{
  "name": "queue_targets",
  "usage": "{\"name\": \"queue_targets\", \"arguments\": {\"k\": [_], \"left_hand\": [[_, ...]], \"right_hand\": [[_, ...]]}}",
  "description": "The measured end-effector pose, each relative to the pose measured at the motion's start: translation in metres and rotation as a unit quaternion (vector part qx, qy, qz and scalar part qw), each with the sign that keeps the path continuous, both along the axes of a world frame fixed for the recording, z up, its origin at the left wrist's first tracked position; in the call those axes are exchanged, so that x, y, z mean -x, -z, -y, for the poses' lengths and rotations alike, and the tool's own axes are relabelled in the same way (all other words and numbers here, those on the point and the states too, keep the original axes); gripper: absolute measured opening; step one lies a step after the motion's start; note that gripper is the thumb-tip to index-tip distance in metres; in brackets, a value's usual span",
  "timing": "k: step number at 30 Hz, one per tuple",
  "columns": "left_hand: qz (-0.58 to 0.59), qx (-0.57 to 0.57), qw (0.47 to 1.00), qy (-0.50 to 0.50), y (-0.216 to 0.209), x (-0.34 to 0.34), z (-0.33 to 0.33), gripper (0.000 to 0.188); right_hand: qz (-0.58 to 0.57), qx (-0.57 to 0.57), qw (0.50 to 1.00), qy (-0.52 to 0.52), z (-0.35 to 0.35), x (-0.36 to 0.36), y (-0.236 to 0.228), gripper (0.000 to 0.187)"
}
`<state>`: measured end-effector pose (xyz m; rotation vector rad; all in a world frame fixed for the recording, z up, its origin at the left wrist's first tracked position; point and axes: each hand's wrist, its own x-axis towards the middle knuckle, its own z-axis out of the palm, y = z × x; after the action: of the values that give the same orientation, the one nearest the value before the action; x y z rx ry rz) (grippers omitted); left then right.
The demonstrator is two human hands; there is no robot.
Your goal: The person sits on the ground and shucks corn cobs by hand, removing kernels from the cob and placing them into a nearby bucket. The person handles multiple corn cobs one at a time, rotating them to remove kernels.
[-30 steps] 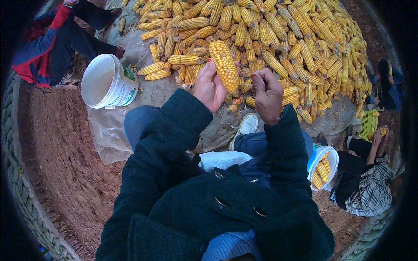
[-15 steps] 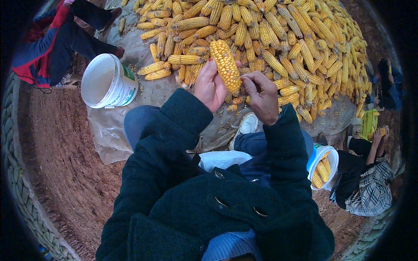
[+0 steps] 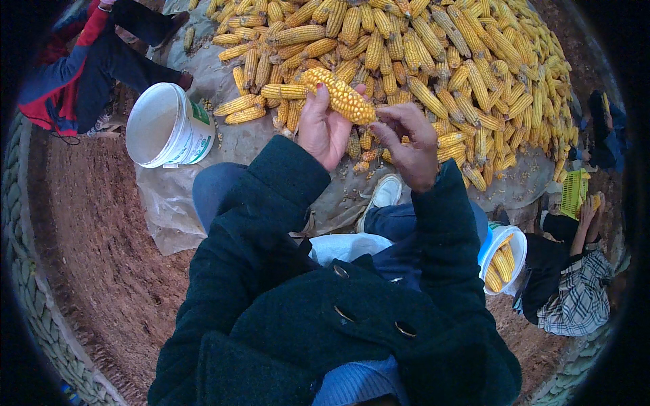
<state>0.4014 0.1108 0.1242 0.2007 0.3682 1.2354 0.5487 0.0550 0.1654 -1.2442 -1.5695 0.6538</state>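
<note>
Reddish-brown earth (image 3: 115, 223) spreads left of the corn heap (image 3: 474, 88), with a grey plastic sheet (image 3: 172, 213) laid under the heap's near edge. Seen from my head, the only view, a person in red and dark clothes (image 3: 84, 78) is left of the heap; a person in a checked top (image 3: 575, 298) is to its lower right, near a yellow basket (image 3: 574, 193).

At the heap's near edge, my left hand (image 3: 323, 132) grips an ear of corn (image 3: 342, 97), thumb on top and fingers behind it, so the ear slants in front of the pile. On my right hand (image 3: 413, 142) the thumb and forefinger are drawn in at the ear's near end; they seem to touch it, but I cannot tell whether they pinch anything.

As for how far along I am, I judge this ear to be barely begun: its visible side is covered in kernels. Loose kernels (image 3: 521, 177) lie scattered along the heap's right foot, so some have come off somewhere. Left of the heap, a tipped white bucket (image 3: 189, 145) shows its pale inside and no ears. Below the heap's right side, a second bucket (image 3: 518, 249) holds a few ears (image 3: 500, 267). Against those few, the heap itself is large, so most of the work looks left to me.
</note>
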Motion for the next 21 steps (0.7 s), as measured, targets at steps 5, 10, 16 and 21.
{"name": "queue_targets", "arguments": {"k": [5,10,16,21], "left_hand": [[0.002,0.020,0.999,0.040,-0.004,0.003,-0.001,0.042],[-0.031,-0.043,0.997,0.055,-0.012,0.002,0.004,0.045],[-0.044,-0.049,0.996,0.053,-0.012,0.002,0.003,0.045],[-0.087,-0.062,0.993,0.043,-0.011,0.003,0.004,0.038]], "right_hand": [[0.131,-0.052,0.990,-0.012,-0.002,0.000,0.003,0.036],[0.105,-0.034,0.994,0.024,0.000,-0.001,0.003,0.033],[0.056,-0.010,0.997,0.046,0.000,0.000,-0.001,0.025],[0.020,-0.025,0.998,0.052,-0.002,-0.001,0.001,0.017]]}}
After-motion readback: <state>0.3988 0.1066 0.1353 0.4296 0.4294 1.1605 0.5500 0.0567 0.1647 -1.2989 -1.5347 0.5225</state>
